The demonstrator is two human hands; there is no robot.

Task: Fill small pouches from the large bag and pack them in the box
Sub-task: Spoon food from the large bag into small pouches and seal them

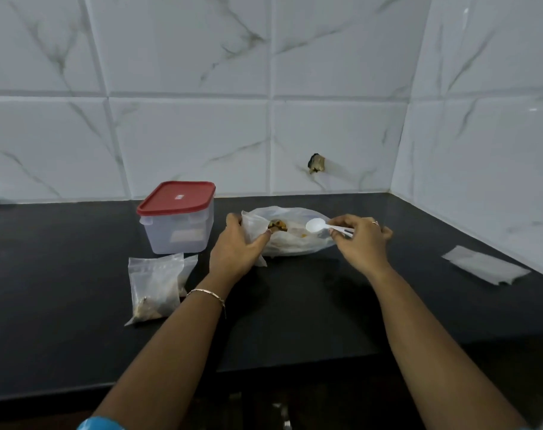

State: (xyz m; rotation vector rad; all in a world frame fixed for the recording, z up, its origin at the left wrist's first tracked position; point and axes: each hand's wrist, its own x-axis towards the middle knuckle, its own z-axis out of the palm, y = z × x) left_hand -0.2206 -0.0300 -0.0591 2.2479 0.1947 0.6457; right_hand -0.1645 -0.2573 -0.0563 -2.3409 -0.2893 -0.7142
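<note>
I see the large bag (290, 234) lying on the black counter (295, 305), just right of the box (178, 223), whose red lid (176, 197) is on. My left hand (236, 248) grips the bag's left edge, thumb and fingers pinched on the plastic so the mouth gapes; some dark and yellow bits show inside. My right hand (361, 243) pinches the handle of a white spoon (321, 226), its bowl over the bag's opening. In front of the box, to the left of the bag, lie two small pouches (155, 287), partly overlapping, with brownish contents. Well to the right of the bag lies a flat stack of empty pouches (485, 265).
</note>
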